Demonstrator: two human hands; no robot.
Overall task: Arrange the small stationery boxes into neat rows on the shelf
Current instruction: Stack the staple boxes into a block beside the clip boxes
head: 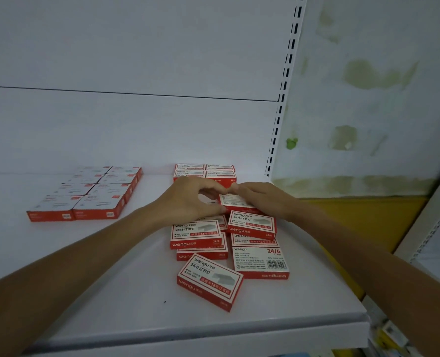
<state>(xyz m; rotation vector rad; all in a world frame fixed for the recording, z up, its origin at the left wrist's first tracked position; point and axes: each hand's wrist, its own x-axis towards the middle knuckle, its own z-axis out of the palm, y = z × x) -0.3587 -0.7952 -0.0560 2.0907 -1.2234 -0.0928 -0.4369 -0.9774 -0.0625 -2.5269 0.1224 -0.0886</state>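
As both hands met over one box [235,202] at the centre of the frame, the left hand [190,199] kept a narrow grip, pinching its left edge. The right hand [262,199] lay across its top, and whether it clasped could not be told. Probably the box was being squared to the back rows [204,171]. Loose boxes [210,280] lay skewed below, and a finished block [85,194] sat at left on the shelf [136,292].

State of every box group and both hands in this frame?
left block: flat, neat two-wide rows.
back rows: aligned, two wide.
held box: gripped between both hands.
loose pile: overlapping, unsorted.
front box: flat, skewed.
barcode box: barcode face up.
left hand: grips held box.
right hand: grips held box.
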